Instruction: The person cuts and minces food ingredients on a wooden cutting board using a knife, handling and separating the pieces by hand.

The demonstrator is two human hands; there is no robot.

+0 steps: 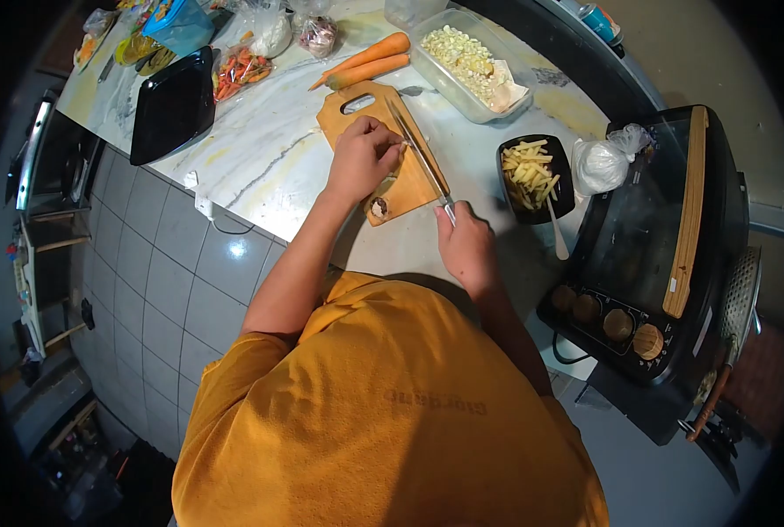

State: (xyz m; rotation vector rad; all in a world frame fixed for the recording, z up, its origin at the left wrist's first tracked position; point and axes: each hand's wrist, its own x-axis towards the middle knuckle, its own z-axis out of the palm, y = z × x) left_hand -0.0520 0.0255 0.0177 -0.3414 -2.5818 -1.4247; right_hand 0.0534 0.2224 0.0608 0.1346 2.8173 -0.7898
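A wooden cutting board with a handle slot lies on the marble counter. My right hand grips the handle of a knife, whose long blade stretches diagonally across the board. My left hand is over the board with its fingers pinched together close to the blade. Whatever small piece the fingertips may hold is too hidden to name. At the board's near corner sits a small roundish lump with a pale face and a dark brown edge, just below my left hand.
Beyond the board lie carrots and a plastic container of chopped pale pieces. To the right are a black bowl of pale strips with a spoon, a bagged white powder and an oven. A black tray stands left.
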